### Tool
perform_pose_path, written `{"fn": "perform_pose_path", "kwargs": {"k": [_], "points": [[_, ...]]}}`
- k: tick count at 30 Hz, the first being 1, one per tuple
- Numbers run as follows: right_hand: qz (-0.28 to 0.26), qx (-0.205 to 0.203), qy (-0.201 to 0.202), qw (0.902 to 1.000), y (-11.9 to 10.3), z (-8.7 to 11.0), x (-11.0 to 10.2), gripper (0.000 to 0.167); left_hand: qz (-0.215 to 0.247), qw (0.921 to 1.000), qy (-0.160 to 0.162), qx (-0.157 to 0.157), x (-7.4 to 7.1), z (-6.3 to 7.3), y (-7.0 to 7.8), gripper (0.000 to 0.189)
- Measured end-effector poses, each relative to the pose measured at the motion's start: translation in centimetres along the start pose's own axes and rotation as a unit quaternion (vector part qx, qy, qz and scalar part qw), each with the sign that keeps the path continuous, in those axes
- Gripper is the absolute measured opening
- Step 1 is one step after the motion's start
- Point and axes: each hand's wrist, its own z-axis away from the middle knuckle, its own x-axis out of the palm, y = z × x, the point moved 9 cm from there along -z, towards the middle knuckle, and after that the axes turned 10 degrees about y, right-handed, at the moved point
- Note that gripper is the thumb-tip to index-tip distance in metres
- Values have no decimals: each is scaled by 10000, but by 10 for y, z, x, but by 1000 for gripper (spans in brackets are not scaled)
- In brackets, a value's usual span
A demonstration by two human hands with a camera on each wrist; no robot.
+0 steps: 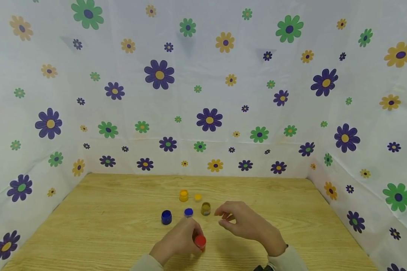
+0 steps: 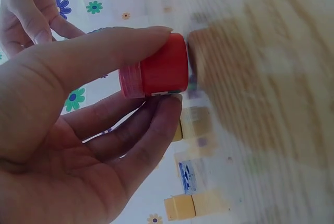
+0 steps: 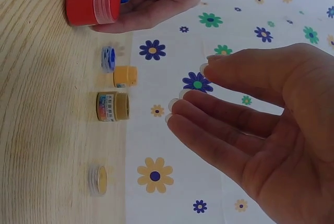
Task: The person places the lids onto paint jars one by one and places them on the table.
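Left grip [image 1: 180, 238] pinches red paint jar [image 2: 166, 70], lid [image 3: 107, 2] on; right grip [image 1: 244, 223] empty, thumb and fingers apart. Apparent step: unlidding. Next move likely needs a right-grip twist.

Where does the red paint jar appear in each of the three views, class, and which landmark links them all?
Head: the red paint jar is at bottom centre.
Left wrist: the red paint jar is above the middle, between thumb and fingers.
Right wrist: the red paint jar is at top left.
Shared landmark: the left hand's grip, holding it in every view.
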Motion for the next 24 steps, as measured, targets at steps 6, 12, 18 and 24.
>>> {"fn": "perform_pose_path", "kwargs": {"k": [6, 12, 18, 24], "points": [[3, 93, -124, 9999, 3, 0, 1, 18, -230, 9997, 35, -52, 0, 0, -2, 26], [-56, 201, -234, 9995, 5, 0, 4, 19, -90, 9993, -99, -355, -16, 4, 5, 40], [-47, 214, -260, 9994, 8, -1, 4, 19, -149, 9950, 828, -530, -71, 5, -6, 41], [-105, 350, -350, 9987, 9, -2, 9, 19, -388, 9822, 1348, -1248, -103, 9, -47, 46]]}}
